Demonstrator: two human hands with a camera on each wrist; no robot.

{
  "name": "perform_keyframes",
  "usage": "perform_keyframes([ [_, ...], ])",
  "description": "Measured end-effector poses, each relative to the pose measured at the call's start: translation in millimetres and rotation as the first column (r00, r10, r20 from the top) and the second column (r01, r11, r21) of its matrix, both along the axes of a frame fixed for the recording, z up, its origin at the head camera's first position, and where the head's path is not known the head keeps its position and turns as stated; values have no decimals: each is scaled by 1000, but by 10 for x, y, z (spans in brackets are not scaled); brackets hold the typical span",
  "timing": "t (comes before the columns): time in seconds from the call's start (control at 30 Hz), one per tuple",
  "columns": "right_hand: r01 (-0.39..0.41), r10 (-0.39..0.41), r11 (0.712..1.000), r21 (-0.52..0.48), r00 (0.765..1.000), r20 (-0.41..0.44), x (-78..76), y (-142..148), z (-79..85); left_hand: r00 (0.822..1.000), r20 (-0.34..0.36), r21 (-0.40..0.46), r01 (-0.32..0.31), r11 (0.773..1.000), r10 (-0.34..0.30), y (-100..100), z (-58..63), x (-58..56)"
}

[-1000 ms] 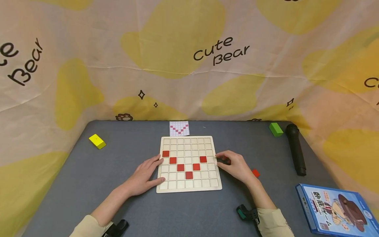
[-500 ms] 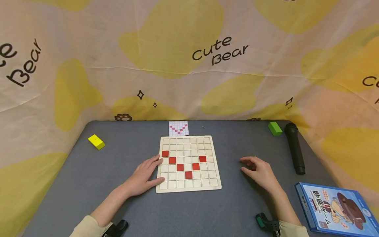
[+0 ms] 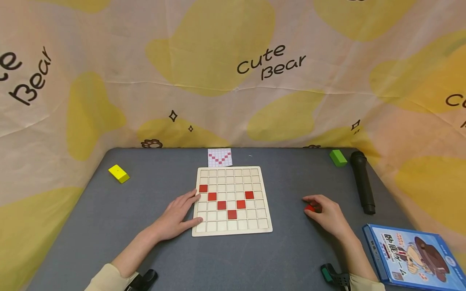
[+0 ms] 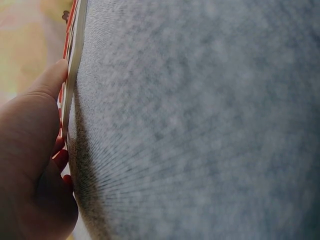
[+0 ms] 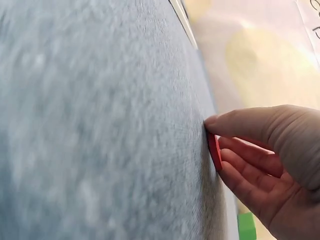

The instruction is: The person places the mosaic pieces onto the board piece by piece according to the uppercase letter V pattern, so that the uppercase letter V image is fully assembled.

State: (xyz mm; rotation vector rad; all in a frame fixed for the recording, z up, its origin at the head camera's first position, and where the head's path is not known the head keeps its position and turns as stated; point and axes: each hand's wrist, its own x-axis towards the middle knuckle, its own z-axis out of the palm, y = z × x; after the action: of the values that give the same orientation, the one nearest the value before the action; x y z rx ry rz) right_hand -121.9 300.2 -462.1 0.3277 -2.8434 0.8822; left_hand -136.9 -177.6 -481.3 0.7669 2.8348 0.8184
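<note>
A pale gridded board [image 3: 255,224] lies mid-table with several red tiles set in its squares in a slanting, V-like row. My left hand [image 3: 174,215] rests against the board's left edge, thumb and fingertips on the rim; in the left wrist view the thumb [image 4: 47,82] lies on the board's edge. To the right of the board, my right hand [image 3: 327,213] has thumb and fingers at opposite edges of a loose red tile [image 3: 310,207] on the table. The right wrist view shows that red tile [image 5: 214,151] pinched between thumb and finger, low at the tabletop.
Behind the board lies a small pattern card [image 3: 220,157]. A yellow block [image 3: 119,173] is at the left, a green block [image 3: 338,158] at the back right. Beside it lies a black microphone [image 3: 363,184]; a blue box [image 3: 415,256] sits front right. A patterned cloth [image 3: 218,81] hangs behind.
My right hand has moved away from the board's right edge, rightward to the loose red tile, and closed its fingertips on it. My left hand has stayed on the board.
</note>
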Motion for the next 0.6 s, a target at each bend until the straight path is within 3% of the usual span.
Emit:
perform_keyframes([
  [0.6,-13,13,1000,-12,1000,25,-88,-90,12,1000,16,-13,-10,1000,10,0,10,3],
])
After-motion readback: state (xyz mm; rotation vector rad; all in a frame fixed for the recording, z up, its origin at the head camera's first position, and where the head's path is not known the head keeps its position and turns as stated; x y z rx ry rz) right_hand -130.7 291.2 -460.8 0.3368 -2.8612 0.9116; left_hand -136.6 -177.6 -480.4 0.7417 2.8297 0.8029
